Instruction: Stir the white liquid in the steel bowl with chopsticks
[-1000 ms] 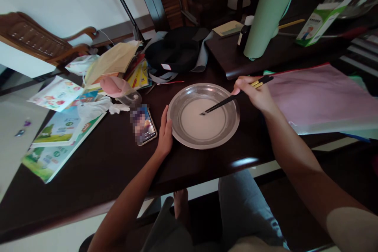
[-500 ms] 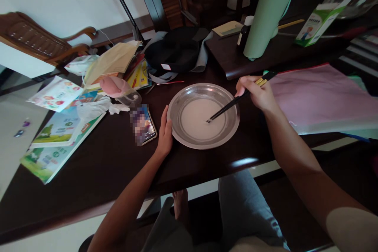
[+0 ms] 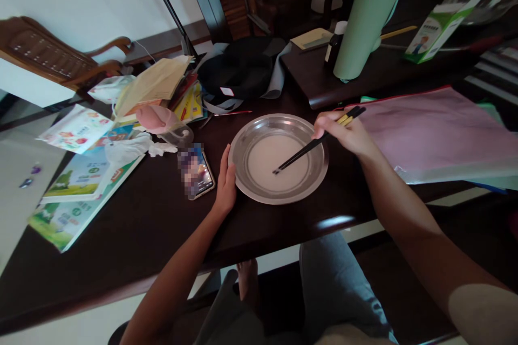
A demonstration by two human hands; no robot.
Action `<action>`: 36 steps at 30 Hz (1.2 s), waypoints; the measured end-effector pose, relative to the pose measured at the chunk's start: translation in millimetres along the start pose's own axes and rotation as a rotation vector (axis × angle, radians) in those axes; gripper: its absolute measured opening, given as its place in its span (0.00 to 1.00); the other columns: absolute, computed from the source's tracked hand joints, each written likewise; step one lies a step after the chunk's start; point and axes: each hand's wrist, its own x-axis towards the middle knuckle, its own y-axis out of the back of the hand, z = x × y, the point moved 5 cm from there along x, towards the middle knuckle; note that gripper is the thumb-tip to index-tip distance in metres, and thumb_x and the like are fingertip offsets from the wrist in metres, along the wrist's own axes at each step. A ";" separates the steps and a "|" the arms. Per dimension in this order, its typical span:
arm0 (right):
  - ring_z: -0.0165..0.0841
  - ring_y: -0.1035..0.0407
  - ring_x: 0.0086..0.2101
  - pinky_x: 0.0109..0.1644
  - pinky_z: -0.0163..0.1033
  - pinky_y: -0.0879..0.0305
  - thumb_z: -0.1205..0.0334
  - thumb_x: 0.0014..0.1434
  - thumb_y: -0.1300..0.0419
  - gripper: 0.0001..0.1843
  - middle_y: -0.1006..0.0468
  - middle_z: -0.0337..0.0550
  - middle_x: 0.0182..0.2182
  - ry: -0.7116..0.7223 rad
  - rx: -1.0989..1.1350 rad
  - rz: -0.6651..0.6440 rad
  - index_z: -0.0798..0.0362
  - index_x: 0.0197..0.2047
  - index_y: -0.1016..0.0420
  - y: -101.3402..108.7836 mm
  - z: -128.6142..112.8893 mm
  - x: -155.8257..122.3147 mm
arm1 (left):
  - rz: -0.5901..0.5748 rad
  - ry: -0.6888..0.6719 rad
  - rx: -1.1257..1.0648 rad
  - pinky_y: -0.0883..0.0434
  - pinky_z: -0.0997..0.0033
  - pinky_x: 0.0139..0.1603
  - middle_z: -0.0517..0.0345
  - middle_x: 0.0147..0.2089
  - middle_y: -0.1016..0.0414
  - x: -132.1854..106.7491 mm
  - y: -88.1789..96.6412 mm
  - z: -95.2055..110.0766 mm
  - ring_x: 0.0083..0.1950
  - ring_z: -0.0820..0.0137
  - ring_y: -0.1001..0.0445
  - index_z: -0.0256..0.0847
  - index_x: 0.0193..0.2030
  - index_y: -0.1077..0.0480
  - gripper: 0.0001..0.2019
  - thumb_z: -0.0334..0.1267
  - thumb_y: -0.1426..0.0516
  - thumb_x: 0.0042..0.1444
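Note:
A shallow round metal basin (image 3: 279,198) stands on the dark table, with a milky white liquid (image 3: 263,156) in its bottom. My left hand (image 3: 227,183) is closed against the basin's left side, its fingers along the rim. Over the right rim, my right hand (image 3: 342,128) is wrapped round a pair of black chopsticks (image 3: 301,155) with gold bands near the top. The chopsticks slant down to the left, held close together, and their tips dip into the liquid near the middle.
A phone (image 3: 197,171) lies left of my left hand. Books (image 3: 76,188), papers and a pink-lidded clear container (image 3: 162,121) crowd the left side. Behind sits a black bag (image 3: 243,67). To the right lie a pink folder (image 3: 437,135) and, on a raised ledge, a green cylinder (image 3: 370,16).
My right hand and the chopsticks have shifted a little left, so the tips are farther left and slightly nearer me in the liquid. My left hand and the basin stay put.

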 end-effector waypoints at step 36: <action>0.32 0.32 0.27 0.36 0.40 0.37 0.45 0.61 0.42 0.24 0.27 0.39 0.20 0.018 0.017 0.169 0.50 0.19 0.26 11.0 2.4 1.0 | 0.006 -0.023 0.026 0.54 0.56 0.75 0.56 0.75 0.48 0.3 0.2 1.4 0.75 0.62 0.50 0.50 0.70 0.45 0.29 0.54 0.51 0.64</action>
